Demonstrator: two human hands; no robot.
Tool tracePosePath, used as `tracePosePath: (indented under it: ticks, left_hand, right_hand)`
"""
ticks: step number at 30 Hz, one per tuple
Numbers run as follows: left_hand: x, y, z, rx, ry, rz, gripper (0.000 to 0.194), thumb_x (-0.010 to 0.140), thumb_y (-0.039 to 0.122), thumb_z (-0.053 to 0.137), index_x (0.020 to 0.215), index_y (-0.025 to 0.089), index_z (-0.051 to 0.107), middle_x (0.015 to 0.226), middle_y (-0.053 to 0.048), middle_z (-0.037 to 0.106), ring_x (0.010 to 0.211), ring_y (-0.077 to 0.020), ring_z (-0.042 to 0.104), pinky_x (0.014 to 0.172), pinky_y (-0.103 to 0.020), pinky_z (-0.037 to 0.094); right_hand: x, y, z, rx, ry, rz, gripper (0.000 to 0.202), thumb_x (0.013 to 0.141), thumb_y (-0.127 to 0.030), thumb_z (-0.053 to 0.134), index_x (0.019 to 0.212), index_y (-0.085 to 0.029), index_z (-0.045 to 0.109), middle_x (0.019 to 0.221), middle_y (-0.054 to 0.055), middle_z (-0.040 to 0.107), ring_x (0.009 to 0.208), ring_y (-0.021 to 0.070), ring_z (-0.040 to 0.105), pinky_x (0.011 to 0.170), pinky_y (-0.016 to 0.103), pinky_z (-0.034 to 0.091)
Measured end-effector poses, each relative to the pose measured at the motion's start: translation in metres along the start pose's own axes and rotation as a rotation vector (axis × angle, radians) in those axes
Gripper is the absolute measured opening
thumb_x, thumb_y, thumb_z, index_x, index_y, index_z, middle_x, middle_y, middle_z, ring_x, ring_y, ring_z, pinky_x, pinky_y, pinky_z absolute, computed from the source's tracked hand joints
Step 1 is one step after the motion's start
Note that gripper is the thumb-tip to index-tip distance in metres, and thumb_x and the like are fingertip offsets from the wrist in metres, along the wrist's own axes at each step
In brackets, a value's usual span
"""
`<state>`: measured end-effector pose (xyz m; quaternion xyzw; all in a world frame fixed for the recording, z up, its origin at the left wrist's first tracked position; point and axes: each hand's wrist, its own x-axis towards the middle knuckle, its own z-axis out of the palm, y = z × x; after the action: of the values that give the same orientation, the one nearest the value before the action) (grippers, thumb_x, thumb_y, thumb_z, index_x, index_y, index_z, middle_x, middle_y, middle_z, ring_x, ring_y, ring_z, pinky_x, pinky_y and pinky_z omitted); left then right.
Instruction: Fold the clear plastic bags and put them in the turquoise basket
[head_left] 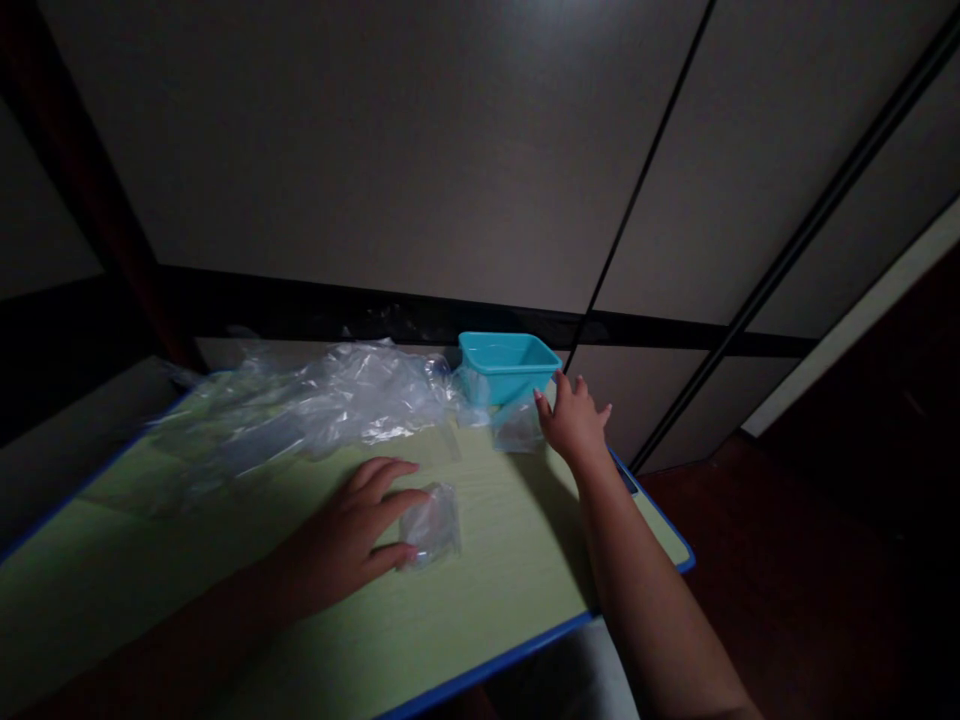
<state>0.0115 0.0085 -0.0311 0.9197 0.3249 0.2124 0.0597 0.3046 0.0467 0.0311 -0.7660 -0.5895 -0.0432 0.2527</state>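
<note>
My left hand has its fingers spread at the left side of a small clear plastic packet lying on the pale green table. The fingertips touch the packet's edge without closing round it. Farther forward and to the right, my right hand is spread, with nothing visible in it. It is just in front of a turquoise plastic basin and beside a flat clear bag. What the basin holds is hidden by its front wall.
A large heap of crumpled clear plastic bags covers the table's back left. A dark flat object lies near the right edge, partly behind my right forearm. Cabinet panels stand close behind the table, which has a blue rim.
</note>
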Motion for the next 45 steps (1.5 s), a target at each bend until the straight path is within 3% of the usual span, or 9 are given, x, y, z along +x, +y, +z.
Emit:
tracePosePath:
  ticks: [2, 5, 7, 9, 16, 20, 29, 38, 45]
  left_hand:
    - [0.001, 0.005, -0.003, -0.011, -0.024, -0.010, 0.042, 0.074, 0.032, 0.065, 0.115, 0.027, 0.057, 0.128, -0.007, 0.044, 0.120, -0.0290, 0.033, 0.098, -0.044, 0.034]
    - [0.003, 0.011, -0.008, -0.027, -0.034, -0.027, 0.043, 0.073, 0.030, 0.066, 0.115, 0.026, 0.056, 0.128, -0.008, 0.043, 0.120, -0.0289, 0.032, 0.098, -0.045, 0.032]
    - [0.004, 0.014, -0.009, -0.038, -0.034, -0.024, 0.044, 0.072, 0.030, 0.067, 0.114, 0.026, 0.056, 0.127, -0.007, 0.043, 0.120, -0.0291, 0.033, 0.099, -0.045, 0.032]
    - [0.004, 0.015, -0.009, -0.044, -0.033, -0.016, 0.046, 0.071, 0.031, 0.068, 0.115, 0.027, 0.055, 0.127, -0.007, 0.044, 0.120, -0.0294, 0.032, 0.099, -0.045, 0.031]
    - [0.001, 0.013, -0.007, 0.029, -0.020, -0.003, 0.043, 0.072, 0.034, 0.067, 0.111, 0.023, 0.057, 0.127, -0.010, 0.043, 0.120, -0.0308, 0.033, 0.100, -0.045, 0.031]
    - [0.001, 0.014, -0.009, 0.057, -0.008, 0.012, 0.045, 0.073, 0.038, 0.066, 0.114, 0.021, 0.055, 0.126, -0.011, 0.044, 0.120, -0.0308, 0.033, 0.100, -0.046, 0.031]
    - [0.002, 0.015, -0.009, 0.097, -0.057, -0.008, 0.049, 0.076, 0.043, 0.063, 0.117, 0.018, 0.056, 0.129, -0.012, 0.047, 0.124, -0.0326, 0.032, 0.101, -0.047, 0.031]
    - [0.002, 0.011, -0.008, 0.177, -0.172, -0.006, 0.075, 0.072, 0.059, 0.058, 0.128, 0.011, 0.047, 0.140, -0.015, 0.036, 0.134, -0.0301, 0.018, 0.106, -0.043, 0.026]
    - [-0.001, 0.008, -0.009, 0.207, -0.234, -0.064, 0.077, 0.073, 0.065, 0.052, 0.131, 0.015, 0.044, 0.145, -0.012, 0.028, 0.136, -0.0285, 0.014, 0.106, -0.042, 0.025]
  right_hand:
    - [-0.011, -0.011, -0.002, 0.176, 0.022, -0.257, 0.050, 0.089, -0.042, 0.039, 0.131, -0.016, 0.040, 0.133, 0.020, 0.041, 0.121, 0.0316, 0.040, 0.099, 0.055, 0.025]
    - [-0.033, -0.030, -0.001, 0.469, -0.249, -0.699, 0.039, 0.090, -0.036, 0.040, 0.123, -0.018, 0.049, 0.121, 0.012, 0.055, 0.112, 0.0216, 0.051, 0.095, 0.038, 0.038]
    - [-0.047, -0.040, 0.003, 0.540, -0.452, -0.938, 0.034, 0.089, -0.033, 0.045, 0.118, -0.020, 0.055, 0.120, 0.008, 0.058, 0.113, 0.0191, 0.050, 0.096, 0.035, 0.038]
    - [-0.057, -0.047, 0.009, 0.494, -0.535, -1.015, 0.035, 0.086, -0.029, 0.049, 0.119, -0.021, 0.055, 0.127, 0.009, 0.053, 0.122, 0.0202, 0.043, 0.101, 0.038, 0.032]
    - [-0.064, -0.041, 0.022, 0.174, -0.793, -0.955, 0.077, 0.080, -0.042, 0.056, 0.143, -0.020, 0.018, 0.148, 0.014, 0.011, 0.136, 0.0282, 0.010, 0.105, 0.054, 0.013]
    - [-0.068, -0.041, 0.019, 0.124, -0.823, -0.916, 0.080, 0.083, -0.052, 0.047, 0.144, -0.020, 0.006, 0.148, 0.012, -0.005, 0.136, 0.0296, -0.002, 0.105, 0.056, 0.005]
    - [-0.083, -0.048, 0.016, 0.061, -0.873, -0.954, 0.069, 0.091, -0.045, 0.032, 0.144, -0.015, 0.000, 0.149, 0.011, 0.000, 0.137, 0.0234, -0.002, 0.106, 0.054, -0.004]
    - [-0.080, -0.049, 0.011, -0.033, -0.914, -0.899, 0.076, 0.088, -0.051, 0.031, 0.143, -0.008, -0.002, 0.148, 0.011, -0.004, 0.137, 0.0243, -0.004, 0.106, 0.055, -0.001]
    - [-0.064, -0.040, 0.019, 0.023, -0.788, -0.851, 0.059, 0.092, -0.040, 0.024, 0.144, -0.026, 0.000, 0.149, 0.001, -0.004, 0.137, 0.0224, -0.006, 0.104, 0.059, 0.001]
